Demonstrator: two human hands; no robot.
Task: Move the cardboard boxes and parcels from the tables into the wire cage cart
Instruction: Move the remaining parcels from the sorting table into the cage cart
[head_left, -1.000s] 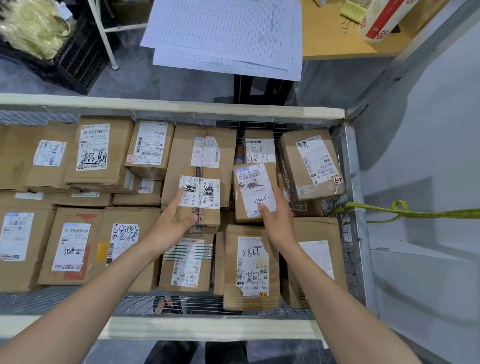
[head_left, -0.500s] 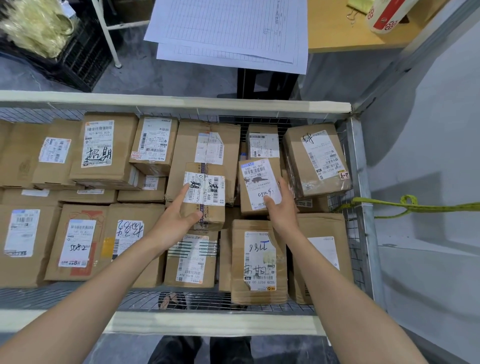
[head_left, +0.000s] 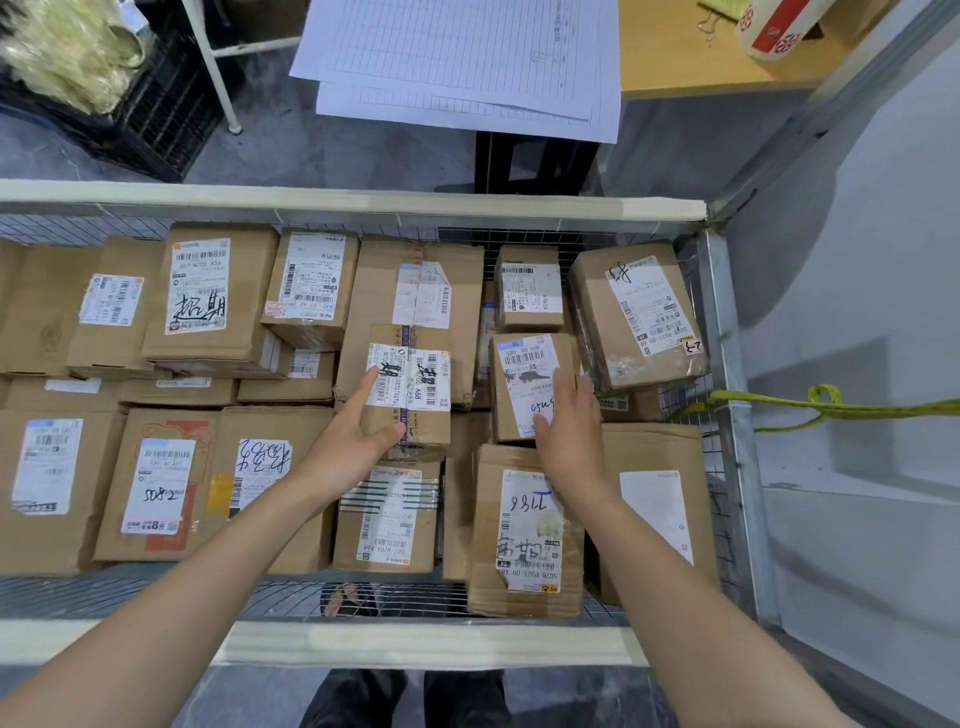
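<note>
Nearest, the padded front rail of the wire cage cart (head_left: 415, 644) crosses the view, with the person's dark trousers (head_left: 363, 696) below it. Both bare forearms reach over the rail into the cart, whose mesh floor is packed with brown cardboard boxes lying label up.

In the near row, a box marked 5082 (head_left: 156, 483) sits to the left. A box with a striped label (head_left: 387, 519) lies just beside the left wrist, and a long box with handwritten digits (head_left: 524, 530) lies partly under the right wrist.

Just beyond, the left hand (head_left: 358, 436) grasps a small taped box (head_left: 410, 384) that sits on top of other boxes. The thumb hooks over its near end and the fingers (head_left: 371, 384) run up its left side. Across a narrow gap to the right, the right hand (head_left: 566, 421) lies on a white-labelled box (head_left: 522, 374), with its fingers (head_left: 566, 384) released and straight, flat on the right part of the label.

Farther back, a large box (head_left: 639, 317) sits tilted in the cart's far right corner. A green strap (head_left: 831, 408) runs off from the cart's right side. Past the far rail, ruled paper sheets (head_left: 462, 57) overhang a wooden counter (head_left: 691, 62), and a black crate (head_left: 156, 104) stands on the floor to the left.
</note>
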